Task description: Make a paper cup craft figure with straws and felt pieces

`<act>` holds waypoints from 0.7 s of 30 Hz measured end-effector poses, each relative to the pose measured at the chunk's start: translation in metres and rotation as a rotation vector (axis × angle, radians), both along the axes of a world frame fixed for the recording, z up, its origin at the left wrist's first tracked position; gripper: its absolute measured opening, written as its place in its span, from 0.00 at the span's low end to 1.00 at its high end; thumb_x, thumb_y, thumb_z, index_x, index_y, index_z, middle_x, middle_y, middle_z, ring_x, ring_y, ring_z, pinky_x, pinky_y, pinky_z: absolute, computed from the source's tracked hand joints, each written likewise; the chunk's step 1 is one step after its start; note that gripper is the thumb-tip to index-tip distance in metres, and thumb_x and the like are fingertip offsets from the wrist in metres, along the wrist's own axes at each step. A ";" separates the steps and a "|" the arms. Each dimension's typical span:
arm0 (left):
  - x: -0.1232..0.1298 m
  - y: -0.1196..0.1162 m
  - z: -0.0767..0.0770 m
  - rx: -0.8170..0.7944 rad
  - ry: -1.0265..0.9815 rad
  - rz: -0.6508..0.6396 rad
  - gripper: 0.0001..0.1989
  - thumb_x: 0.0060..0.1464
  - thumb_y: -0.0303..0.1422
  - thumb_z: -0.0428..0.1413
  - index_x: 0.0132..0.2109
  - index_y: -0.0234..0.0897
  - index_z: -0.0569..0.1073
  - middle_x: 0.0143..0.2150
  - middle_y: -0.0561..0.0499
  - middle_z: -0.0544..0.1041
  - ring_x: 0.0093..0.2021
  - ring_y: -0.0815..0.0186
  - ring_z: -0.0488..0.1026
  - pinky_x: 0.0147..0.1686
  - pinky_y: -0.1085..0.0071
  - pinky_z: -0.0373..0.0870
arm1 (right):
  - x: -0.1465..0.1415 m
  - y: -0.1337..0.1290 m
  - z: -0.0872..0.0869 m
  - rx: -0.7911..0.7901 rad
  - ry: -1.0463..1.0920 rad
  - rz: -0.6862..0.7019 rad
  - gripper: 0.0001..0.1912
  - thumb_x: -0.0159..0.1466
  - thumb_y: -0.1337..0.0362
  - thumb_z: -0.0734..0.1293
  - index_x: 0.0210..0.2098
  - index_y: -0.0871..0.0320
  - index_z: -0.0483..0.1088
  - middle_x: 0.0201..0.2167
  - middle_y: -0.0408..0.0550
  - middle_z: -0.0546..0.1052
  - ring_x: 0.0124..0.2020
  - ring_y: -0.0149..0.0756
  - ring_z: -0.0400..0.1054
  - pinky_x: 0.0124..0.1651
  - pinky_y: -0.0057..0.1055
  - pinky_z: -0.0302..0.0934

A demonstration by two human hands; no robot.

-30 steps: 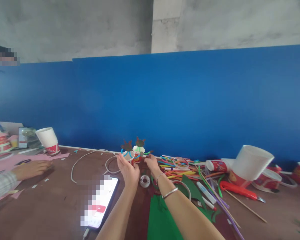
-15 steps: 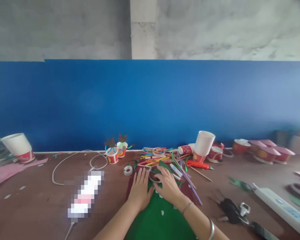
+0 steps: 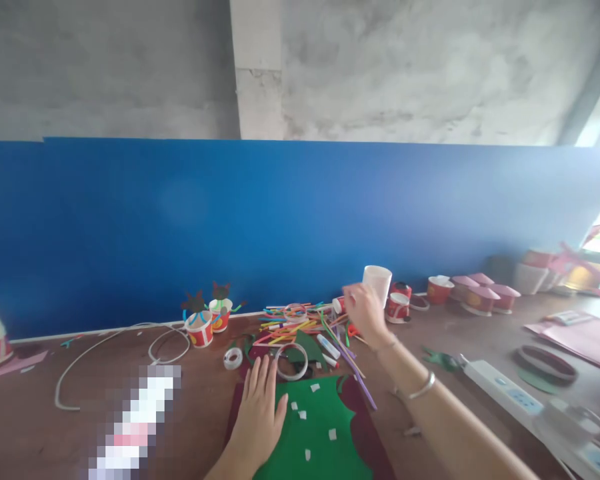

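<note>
Sheet, green (image 3: 323, 410) | my left hand (image 3: 261, 407): flat thereon, fingers apart | right hand (image 3: 366, 313): since moved to cup stack (image 3: 380, 280), grip unclear

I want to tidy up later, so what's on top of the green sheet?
Small white pieces are scattered on the green sheet, and the left hand covers part of its left side. Anything under that hand cannot be seen.
</note>
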State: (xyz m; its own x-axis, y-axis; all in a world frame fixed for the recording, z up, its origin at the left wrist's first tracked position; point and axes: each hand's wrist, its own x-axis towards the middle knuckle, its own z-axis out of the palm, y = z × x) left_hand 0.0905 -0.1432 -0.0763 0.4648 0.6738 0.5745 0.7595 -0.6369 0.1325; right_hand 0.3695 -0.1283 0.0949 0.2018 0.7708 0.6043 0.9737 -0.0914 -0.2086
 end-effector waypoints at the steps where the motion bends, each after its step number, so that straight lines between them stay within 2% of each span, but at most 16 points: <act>1: 0.000 0.000 -0.001 0.017 -0.009 -0.004 0.31 0.60 0.34 0.45 0.68 0.37 0.46 0.67 0.43 0.55 0.67 0.52 0.48 0.60 0.52 0.57 | 0.020 0.005 0.018 -0.068 -0.077 -0.122 0.19 0.66 0.68 0.53 0.40 0.61 0.75 0.43 0.57 0.76 0.47 0.42 0.67 0.50 0.34 0.57; 2: -0.001 0.000 -0.001 0.027 -0.015 -0.006 0.31 0.60 0.34 0.45 0.68 0.38 0.45 0.67 0.43 0.56 0.67 0.52 0.49 0.60 0.52 0.58 | 0.039 0.010 0.034 -0.183 -0.152 -0.220 0.19 0.66 0.69 0.52 0.40 0.62 0.74 0.43 0.58 0.75 0.47 0.42 0.67 0.48 0.33 0.58; 3: -0.001 -0.001 -0.001 0.032 -0.019 -0.007 0.32 0.60 0.33 0.45 0.68 0.39 0.44 0.67 0.43 0.56 0.67 0.53 0.49 0.59 0.52 0.59 | 0.055 0.014 0.047 -0.243 -0.167 -0.244 0.18 0.66 0.70 0.53 0.39 0.63 0.75 0.41 0.60 0.76 0.44 0.42 0.69 0.45 0.33 0.58; 6: -0.001 0.000 -0.001 0.034 -0.025 -0.004 0.32 0.60 0.33 0.45 0.68 0.39 0.44 0.66 0.43 0.57 0.66 0.52 0.51 0.59 0.51 0.59 | 0.085 0.021 0.065 -0.405 -0.186 -0.224 0.15 0.63 0.72 0.57 0.32 0.64 0.76 0.32 0.59 0.77 0.33 0.40 0.72 0.36 0.31 0.59; 13: -0.001 0.003 -0.008 0.043 -0.043 0.000 0.29 0.59 0.34 0.46 0.67 0.39 0.51 0.65 0.43 0.60 0.66 0.52 0.54 0.58 0.52 0.60 | 0.098 0.026 0.072 -0.581 -0.304 -0.117 0.13 0.58 0.78 0.60 0.34 0.67 0.77 0.34 0.62 0.78 0.36 0.42 0.74 0.35 0.31 0.59; 17: -0.002 0.004 -0.008 0.042 -0.074 -0.014 0.28 0.59 0.34 0.46 0.66 0.39 0.53 0.64 0.42 0.62 0.65 0.51 0.55 0.58 0.52 0.61 | 0.094 0.029 0.081 -0.608 -0.350 -0.095 0.12 0.55 0.79 0.62 0.32 0.68 0.77 0.32 0.62 0.79 0.35 0.42 0.74 0.34 0.30 0.59; 21: -0.002 0.004 -0.007 0.038 -0.090 -0.019 0.27 0.59 0.34 0.46 0.65 0.37 0.55 0.64 0.41 0.62 0.65 0.52 0.54 0.58 0.52 0.61 | 0.090 0.033 0.084 -0.573 -0.346 -0.144 0.11 0.54 0.80 0.62 0.31 0.68 0.76 0.31 0.61 0.78 0.34 0.42 0.74 0.35 0.30 0.60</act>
